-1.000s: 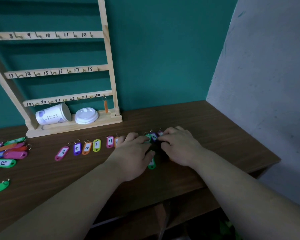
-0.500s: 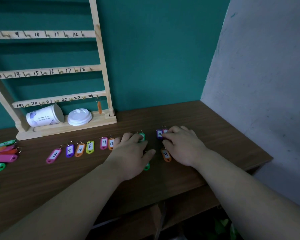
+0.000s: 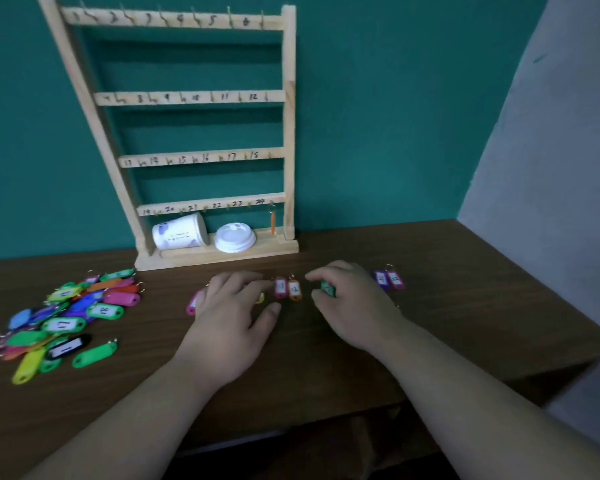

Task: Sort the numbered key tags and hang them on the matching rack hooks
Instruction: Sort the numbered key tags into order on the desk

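Note:
A wooden rack (image 3: 290,140) with four numbered hook bars stands against the teal wall; one orange tag (image 3: 273,221) hangs at hook 24. My left hand (image 3: 234,318) lies flat, fingers spread, over a row of sorted tags on the table, hiding most of them. A pink tag (image 3: 280,287) and an orange tag (image 3: 294,289) lie just beyond its fingertips. My right hand (image 3: 352,303) pinches a green tag (image 3: 327,288) between curled fingers and thumb. A purple tag (image 3: 381,278) and a pink tag (image 3: 395,279) lie right of that hand.
A heap of unsorted coloured tags (image 3: 66,317) covers the table's left side. A paper cup (image 3: 181,232) lies on its side on the rack's base beside its white lid (image 3: 235,237). A grey wall (image 3: 551,150) bounds the right; the table's front edge (image 3: 291,434) is near.
The view has tilted up and swung right to left, showing the whole rack and the heap. My left hand slid left over the row; my right hand moved left, now pinching a green tag.

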